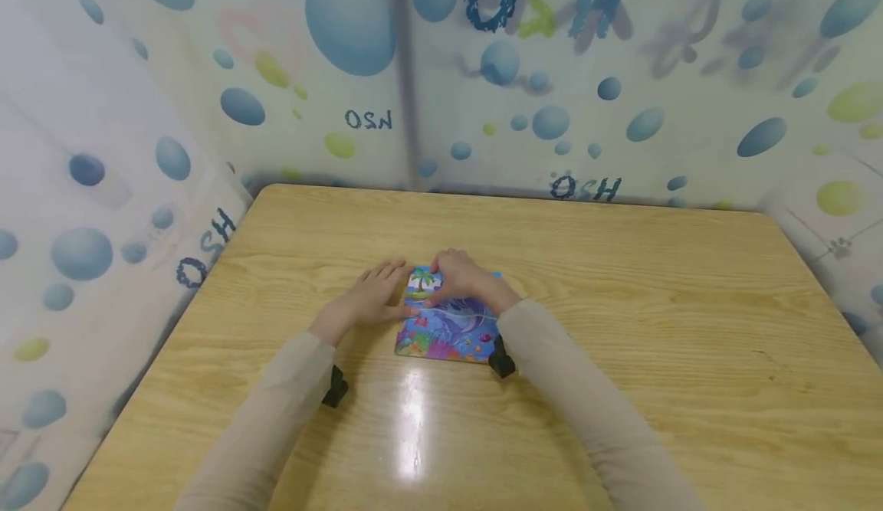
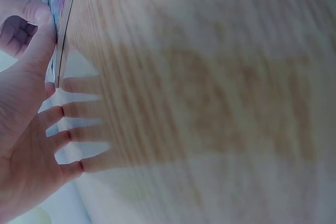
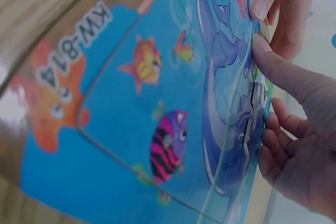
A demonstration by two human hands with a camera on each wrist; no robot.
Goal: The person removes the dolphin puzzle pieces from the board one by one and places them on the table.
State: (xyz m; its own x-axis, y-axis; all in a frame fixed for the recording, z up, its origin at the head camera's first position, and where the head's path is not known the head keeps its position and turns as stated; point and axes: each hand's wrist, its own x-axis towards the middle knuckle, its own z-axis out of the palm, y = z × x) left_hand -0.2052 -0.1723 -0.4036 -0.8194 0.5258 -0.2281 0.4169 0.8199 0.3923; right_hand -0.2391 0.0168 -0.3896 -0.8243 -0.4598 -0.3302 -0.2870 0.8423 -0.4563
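A sea-picture jigsaw puzzle (image 1: 441, 335) lies on the table, with a dolphin, fish and a palm tree; it also fills much of the right wrist view (image 3: 173, 93). My right hand (image 1: 462, 275) is over its upper part, thumb and bent fingers around a palm-tree piece (image 1: 419, 285). Dark, uneven seams show beside that hand (image 3: 310, 129) in the right wrist view. My left hand (image 1: 369, 294) rests at the puzzle's left edge, thumb touching the board and fingers spread on the table, as the left wrist view also shows this hand (image 2: 26, 129).
The wooden table (image 1: 655, 304) extends around the puzzle on all sides. Behind it and at the left stand walls covered with blue and green dots (image 1: 352, 21). A dark wrist device (image 1: 502, 359) is under the right sleeve, another (image 1: 335, 388) by the left sleeve.
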